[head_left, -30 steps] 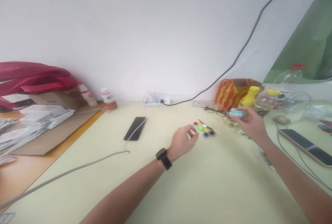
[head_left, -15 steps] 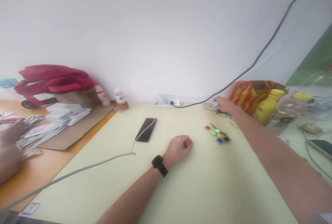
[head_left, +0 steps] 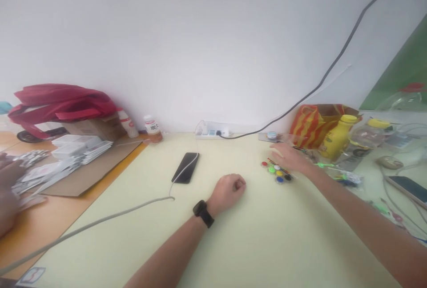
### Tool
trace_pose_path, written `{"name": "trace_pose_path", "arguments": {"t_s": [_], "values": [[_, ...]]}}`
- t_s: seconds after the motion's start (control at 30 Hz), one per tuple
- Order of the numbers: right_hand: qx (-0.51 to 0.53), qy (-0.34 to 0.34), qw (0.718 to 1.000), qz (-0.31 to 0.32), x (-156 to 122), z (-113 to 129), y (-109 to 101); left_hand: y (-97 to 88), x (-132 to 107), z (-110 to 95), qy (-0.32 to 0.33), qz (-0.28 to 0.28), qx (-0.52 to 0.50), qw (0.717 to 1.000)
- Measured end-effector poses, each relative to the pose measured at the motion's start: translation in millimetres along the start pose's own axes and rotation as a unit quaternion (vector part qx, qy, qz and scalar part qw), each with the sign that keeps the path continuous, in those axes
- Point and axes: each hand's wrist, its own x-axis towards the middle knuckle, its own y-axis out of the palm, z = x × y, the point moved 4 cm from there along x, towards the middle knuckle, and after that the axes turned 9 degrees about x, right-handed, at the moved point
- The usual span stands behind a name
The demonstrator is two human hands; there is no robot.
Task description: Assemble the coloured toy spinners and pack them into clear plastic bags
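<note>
My left hand [head_left: 227, 192], with a black watch [head_left: 203, 213] on its wrist, rests on the pale table in a loose curl, and nothing shows in it. Over the table's right side, my right hand [head_left: 288, 157] reaches with its fingers stretched out and apparently holding nothing. Just below its fingers lies a cluster of small coloured paint pots [head_left: 279, 180] with thin brushes [head_left: 271, 162]. Beyond the fingers, a small light-blue and white round thing [head_left: 272, 135] sits on a flat grey piece by the wall. Dark-framed glasses [head_left: 299, 149] are partly hidden behind the right hand.
A black phone [head_left: 185, 169] lies under a white cable. A power strip [head_left: 211, 130] stands against the wall. At right are a striped bag [head_left: 305, 126], a yellow bottle [head_left: 338, 139] and another phone [head_left: 408, 189]. Another person's hand [head_left: 10, 177] is among white packets at left.
My right hand has drawn back from the light-blue round thing, toward me and nearer the paint pots. My left hand stays in place. The view has shifted slightly to the right.
</note>
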Motion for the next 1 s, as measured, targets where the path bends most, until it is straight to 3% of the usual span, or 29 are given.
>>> {"name": "trace_pose_path", "arguments": {"t_s": [0.1,0.2,0.33,0.53,0.63,0.77,1.0], "values": [[0.11,-0.007,0.992,0.055,-48,15,15,1.7,0,4,-0.01,-0.007,-0.024,1.0],[0.16,0.008,0.986,0.051,-76,35,23,2.3,1,8,-0.014,-0.041,-0.034,0.998],[0.212,0.003,0.977,0.039,-81,75,32,1.2,2,9,-0.016,-0.07,-0.031,0.997],[0.296,-0.026,0.955,0.004,-76,147,47,-4.3,2,6,-0.016,-0.023,-0.038,0.999],[0.374,-0.019,0.927,0.02,-79,170,47,-9.5,-2,3,0.0,-0.016,-0.051,0.999],[0.452,-0.045,0.888,0.071,-90,180,38,-12.6,-8,3,0.002,0.004,-0.072,0.997],[0.408,-0.051,0.908,0.077,-97,165,32,-14.8,-17,0,0.015,0.042,-0.065,0.997]]}}
